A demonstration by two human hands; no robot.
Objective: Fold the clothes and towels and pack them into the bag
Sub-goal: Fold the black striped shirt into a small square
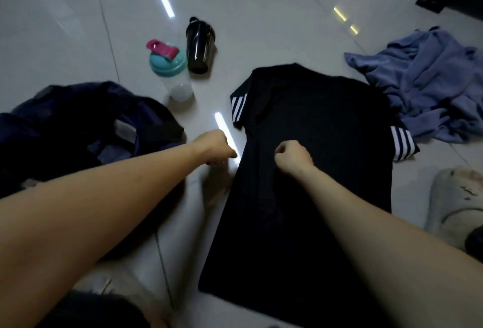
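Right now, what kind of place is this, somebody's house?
Probably a room at home, though that's a guess: a shiny tiled floor, a black T-shirt spread out on it, and a worn slipper nearby.

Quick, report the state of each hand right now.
Left hand: fingers curled at the edge of the black shirt; cannot tell if it holds cloth.
Right hand: fingers curled, pinching the black shirt.

- No word, number or brand name is legible anywhere.
- The black shirt carries three white stripes on each sleeve, without lettering.
- The teal-lidded bottle and black bottle show no readable label.
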